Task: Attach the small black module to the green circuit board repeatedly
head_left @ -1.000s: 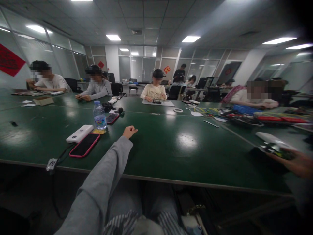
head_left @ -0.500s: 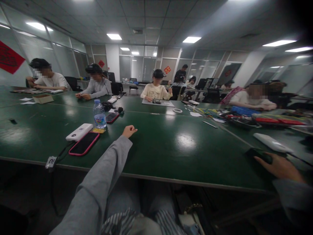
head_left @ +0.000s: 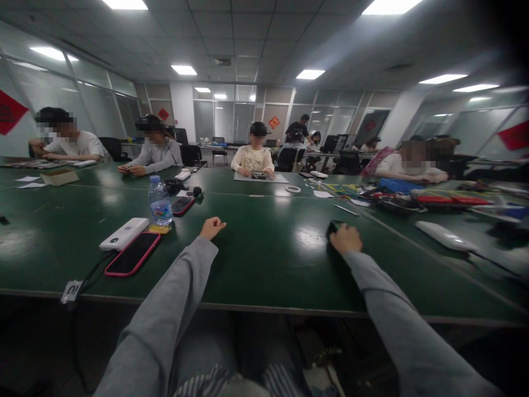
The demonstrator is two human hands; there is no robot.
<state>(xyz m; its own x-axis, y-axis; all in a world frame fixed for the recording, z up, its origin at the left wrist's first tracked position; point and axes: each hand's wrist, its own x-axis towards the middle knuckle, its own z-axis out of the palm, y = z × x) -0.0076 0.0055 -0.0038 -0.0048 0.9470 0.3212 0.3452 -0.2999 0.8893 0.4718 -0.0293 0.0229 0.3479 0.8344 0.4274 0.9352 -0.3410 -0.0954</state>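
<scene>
My left hand (head_left: 212, 227) rests on the green table (head_left: 264, 264) with its fingers curled in, and no object shows in it. Nearest to it are a clear water bottle (head_left: 160, 205) with a blue cap and a phone in a pink case (head_left: 133, 255). On the right, my right hand (head_left: 347, 239) is closed around a small, dark, flat object (head_left: 333, 227). Motion blur and the fingers hide most of that object, so its exact kind is unclear. The two hands are well apart, both over the table.
A white power bank (head_left: 124, 234) with a cable lies beside the pink phone. Another phone (head_left: 182, 205) sits behind the bottle. On the right are a white device (head_left: 444, 237), a pen (head_left: 346, 210), a tape roll (head_left: 293, 189) and tangled cables. Several people sit around the table.
My right hand has moved left across the table with the dark object, from the far right edge toward the middle. The left hand stays put; the view has shifted slightly.
</scene>
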